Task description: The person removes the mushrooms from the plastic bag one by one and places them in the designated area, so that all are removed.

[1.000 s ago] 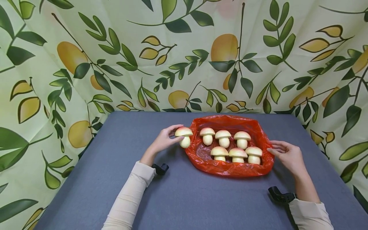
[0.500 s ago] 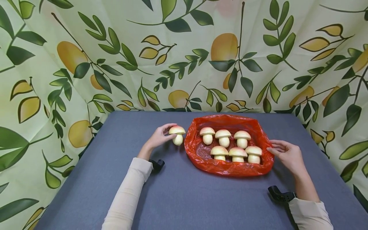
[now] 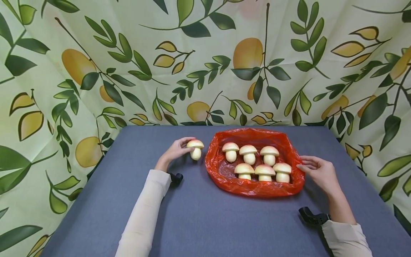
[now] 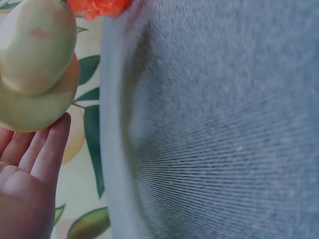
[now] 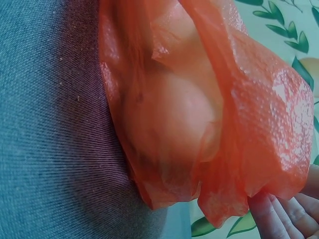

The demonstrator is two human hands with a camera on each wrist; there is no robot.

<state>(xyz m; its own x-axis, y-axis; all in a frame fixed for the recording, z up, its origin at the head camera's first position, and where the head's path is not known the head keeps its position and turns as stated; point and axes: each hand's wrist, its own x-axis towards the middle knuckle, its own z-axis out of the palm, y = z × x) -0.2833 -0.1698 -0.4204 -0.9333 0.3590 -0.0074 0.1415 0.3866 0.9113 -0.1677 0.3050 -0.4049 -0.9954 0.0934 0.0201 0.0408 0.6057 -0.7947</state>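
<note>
A toy mushroom with a pale stem and a pink-tinged cap is held in my left hand, raised just left of a red plastic bag. In the left wrist view, the fingers lie against the cap of this mushroom. Several similar mushrooms sit in two rows inside the open bag. At the bag's right side, my right hand pinches its edge between thumb and fingers. Through the thin plastic of the bag, a rounded mushroom shape shows in the right wrist view.
The blue-grey cloth-covered table stretches in front of the bag and to both sides. Behind it hangs a leaf-and-fruit patterned curtain. Black wrist devices are strapped at both sleeves.
My left hand has moved left with the mushroom, away from the bag's left rim. The right hand and the mushrooms in the bag look the same.
</note>
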